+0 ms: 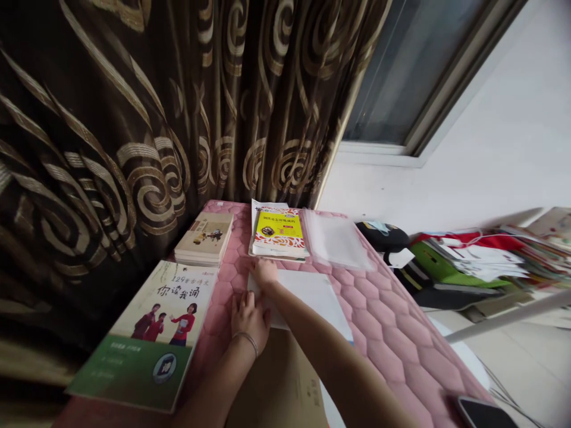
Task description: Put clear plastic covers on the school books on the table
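Observation:
My left hand, with a bracelet on the wrist, lies with its fingers extended at the left edge of a white sheet, beside a brown paper piece. Just beyond it, my right hand is at the far left corner of the white sheet, its fingers bent over that corner. My right forearm crosses over the sheet and hides part of it. The brown paper has small print near its right edge and lies closest to me.
A pink quilted surface carries a green-and-white book, a stack of tan books, a yellow-covered book, clear plastic sheets and a phone. Papers and bags are piled at right; a patterned curtain hangs behind.

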